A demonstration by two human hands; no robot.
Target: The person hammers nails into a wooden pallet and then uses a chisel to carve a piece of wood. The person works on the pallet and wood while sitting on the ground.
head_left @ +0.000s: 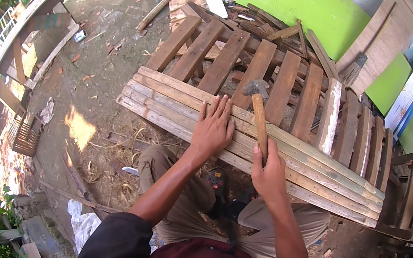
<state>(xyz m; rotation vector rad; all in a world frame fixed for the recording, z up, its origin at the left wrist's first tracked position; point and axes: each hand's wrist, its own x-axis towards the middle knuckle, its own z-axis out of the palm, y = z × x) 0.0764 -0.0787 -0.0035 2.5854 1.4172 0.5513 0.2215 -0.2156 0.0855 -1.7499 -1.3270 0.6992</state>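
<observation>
My left hand lies flat, fingers spread, on a stack of long pale wooden slats that runs across my knees. My right hand grips the wooden handle of a hammer. Its metal head is raised above the slats, just right of my left hand's fingertips. The slats rest on the near edge of a wooden pallet made of darker brown boards.
More pallets stand to the right. A pile of scrap boards, green panels and a broom are at the back. Bare dirt ground with litter spreads left; a wooden frame stands at far left.
</observation>
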